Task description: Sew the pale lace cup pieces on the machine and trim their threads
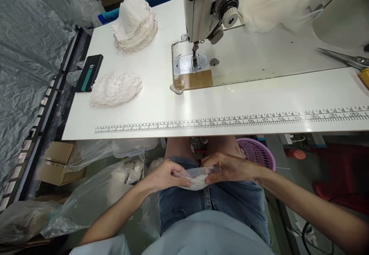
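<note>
Over my lap, my left hand (172,175) and my right hand (221,167) pinch opposite ends of a small white lace fabric piece (197,181) with a sheer layer along its upper side. My fingers hide both of its ends. On the white table (138,113) beyond lies a white crocheted lace piece (117,89), apart from my hands. A stack of white cup-shaped fabric pieces (135,24) with loose reddish threads rests behind it.
A sewing machine (201,13) stands on the table, its needle area above a metal plate. Scissors (343,57) lie at the right, a black and green box (89,73) at the left. Below are a purple basket (256,151), plastic bags (95,193) and a cardboard box (59,163).
</note>
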`<state>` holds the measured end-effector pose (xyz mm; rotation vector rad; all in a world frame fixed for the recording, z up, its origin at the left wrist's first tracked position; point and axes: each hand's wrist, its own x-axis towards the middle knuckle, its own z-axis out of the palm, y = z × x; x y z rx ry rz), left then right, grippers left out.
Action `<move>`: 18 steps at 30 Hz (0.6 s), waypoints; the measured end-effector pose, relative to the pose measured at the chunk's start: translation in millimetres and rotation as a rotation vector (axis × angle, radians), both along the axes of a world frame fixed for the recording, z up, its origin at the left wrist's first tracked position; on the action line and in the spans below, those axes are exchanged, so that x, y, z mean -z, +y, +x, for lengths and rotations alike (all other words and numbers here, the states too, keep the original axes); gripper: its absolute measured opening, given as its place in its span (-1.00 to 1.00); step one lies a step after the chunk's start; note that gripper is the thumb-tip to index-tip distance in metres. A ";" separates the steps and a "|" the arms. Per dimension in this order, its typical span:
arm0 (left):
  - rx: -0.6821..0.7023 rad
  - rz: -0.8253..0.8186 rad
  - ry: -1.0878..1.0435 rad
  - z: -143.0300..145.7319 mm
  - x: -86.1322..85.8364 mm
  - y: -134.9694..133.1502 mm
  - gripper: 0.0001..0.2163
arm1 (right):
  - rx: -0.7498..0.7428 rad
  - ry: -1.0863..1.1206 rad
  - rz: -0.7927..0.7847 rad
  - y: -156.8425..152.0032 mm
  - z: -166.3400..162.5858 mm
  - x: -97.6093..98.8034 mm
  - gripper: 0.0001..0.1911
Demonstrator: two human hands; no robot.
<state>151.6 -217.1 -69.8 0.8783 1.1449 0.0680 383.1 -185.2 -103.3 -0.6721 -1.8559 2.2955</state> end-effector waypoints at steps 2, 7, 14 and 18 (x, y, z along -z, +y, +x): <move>0.014 -0.008 -0.006 -0.6 -0.4 0.0 -0.70 | -0.007 -0.006 -0.064 1.0 1.8 -1.1 -0.67; 0.002 -0.042 -0.029 1.3 -0.9 1.6 -0.67 | -0.004 -0.009 -0.146 0.0 -2.0 -3.4 -0.65; 0.117 0.093 -0.079 -7.3 -0.7 -1.6 -0.70 | 0.064 -0.026 -0.263 -0.2 4.9 -0.6 -0.70; 0.073 0.089 -0.057 -6.9 3.7 -5.1 -0.70 | 0.062 -0.042 -0.275 -1.4 9.5 2.8 -0.72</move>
